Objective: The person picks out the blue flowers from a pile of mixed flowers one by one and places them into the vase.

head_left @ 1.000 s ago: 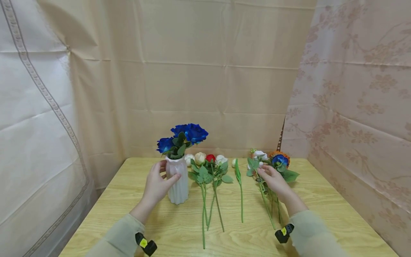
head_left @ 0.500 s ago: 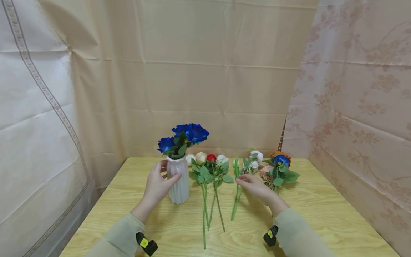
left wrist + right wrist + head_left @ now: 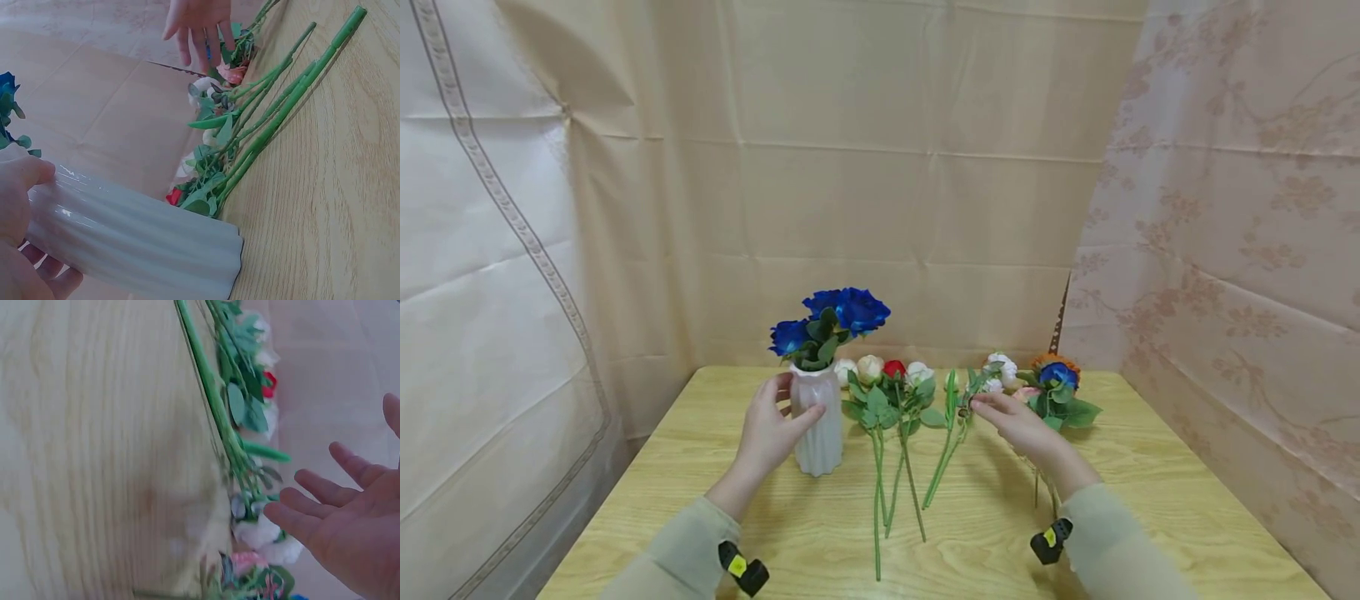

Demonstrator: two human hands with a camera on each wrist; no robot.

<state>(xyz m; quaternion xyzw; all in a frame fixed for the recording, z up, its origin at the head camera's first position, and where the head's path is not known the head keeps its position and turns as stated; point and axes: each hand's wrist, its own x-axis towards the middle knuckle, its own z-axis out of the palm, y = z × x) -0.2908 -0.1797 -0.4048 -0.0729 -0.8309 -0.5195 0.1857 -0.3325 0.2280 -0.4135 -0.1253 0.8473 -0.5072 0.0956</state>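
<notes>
My left hand [image 3: 775, 425] grips a white ribbed vase [image 3: 817, 425] upright on the table, thumb on its near side. Several blue roses [image 3: 859, 311] with dark green leaves stand in the vase. My right hand [image 3: 1033, 433] hovers just right of a stem with small white flowers [image 3: 1002, 367]; in the right wrist view its fingers [image 3: 319, 487] are spread with nothing between them. That stem lies against a white tulip [image 3: 951, 392] with a green stem, the two stems running together toward the front.
Left of the tulip lie several flowers: a red one [image 3: 893, 368], a cream one [image 3: 870, 368] and white ones [image 3: 917, 372]. At the right lie a blue rose [image 3: 1058, 375], an orange flower [image 3: 1045, 360] and a pink flower [image 3: 247, 559]. Curtains [image 3: 880, 208] hang behind the wooden table [image 3: 737, 533].
My right hand has carried the white-flowered stem left from the right-hand bunch to beside the tulip, let it go, and drawn back slightly right. My left hand stays on the vase.
</notes>
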